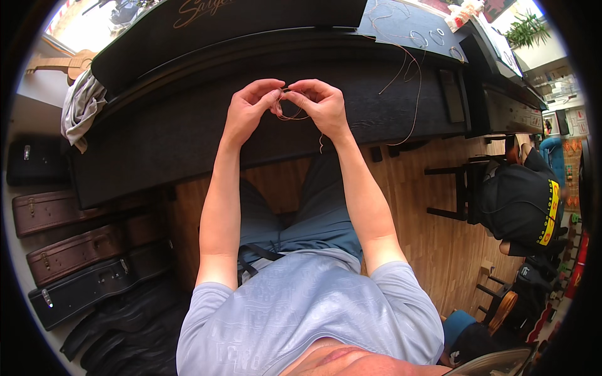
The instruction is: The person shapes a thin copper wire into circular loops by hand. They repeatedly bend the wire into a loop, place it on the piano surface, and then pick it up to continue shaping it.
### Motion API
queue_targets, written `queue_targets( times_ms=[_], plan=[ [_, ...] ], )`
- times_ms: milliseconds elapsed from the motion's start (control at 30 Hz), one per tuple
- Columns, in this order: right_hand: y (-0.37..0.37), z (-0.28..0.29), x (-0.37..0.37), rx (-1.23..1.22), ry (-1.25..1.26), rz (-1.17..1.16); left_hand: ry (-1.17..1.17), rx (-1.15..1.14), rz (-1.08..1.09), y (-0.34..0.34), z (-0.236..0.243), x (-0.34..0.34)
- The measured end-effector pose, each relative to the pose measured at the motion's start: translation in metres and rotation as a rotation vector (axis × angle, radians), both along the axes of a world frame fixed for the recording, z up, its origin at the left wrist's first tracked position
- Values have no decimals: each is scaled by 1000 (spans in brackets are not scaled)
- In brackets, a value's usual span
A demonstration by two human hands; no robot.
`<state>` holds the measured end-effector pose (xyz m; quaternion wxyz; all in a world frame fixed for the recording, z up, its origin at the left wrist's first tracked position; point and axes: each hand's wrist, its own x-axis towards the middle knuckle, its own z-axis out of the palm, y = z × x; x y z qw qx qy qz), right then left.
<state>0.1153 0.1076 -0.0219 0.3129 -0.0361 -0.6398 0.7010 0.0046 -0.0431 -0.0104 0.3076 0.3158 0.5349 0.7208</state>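
Observation:
Both of my hands are raised in front of me, over the black wooden front of a long piano-like piece of furniture [188,138]. My left hand [246,113] and my right hand [323,109] nearly meet, thumbs and fingers pinched on a thin copper-coloured wire string [293,118]. Part of it forms a small loop below the fingertips; the rest of the coil is hidden by my fingers. A short kinked string end [322,144] hangs beneath my right hand, close to the wrist.
Several loose strings [418,39] lie on a grey-blue sheet [389,22] at the back right, some drooping over the front. A grey cloth [84,106] and a guitar neck [53,64] are far left. Instrument cases [78,254] line the left. A person in black [514,200] is at right.

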Motion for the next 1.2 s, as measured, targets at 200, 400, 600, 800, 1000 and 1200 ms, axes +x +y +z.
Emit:
queue_targets(
  times_ms=[200, 400, 600, 800, 1000, 1200],
  plan=[
    [7, 0, 2, -166, -45, 16, 34, 9, 23, 1, -4, 0],
    [8, 1, 1, -221, -5, 13, 33, -18, 40, -2, 1, 1],
    [9, 8, 8, -163, -50, 91, 12, 51, 114, 0, -5, -1],
    [11, 13, 11, -79, -66, 209, -63, 114, 206, 5, -7, 0],
    [26, 4, 11, -271, 68, 432, -170, 239, 219, 6, -13, -6],
    [14, 6, 8, -182, -41, 265, -64, 126, 305, 9, -6, 2]
  ],
)
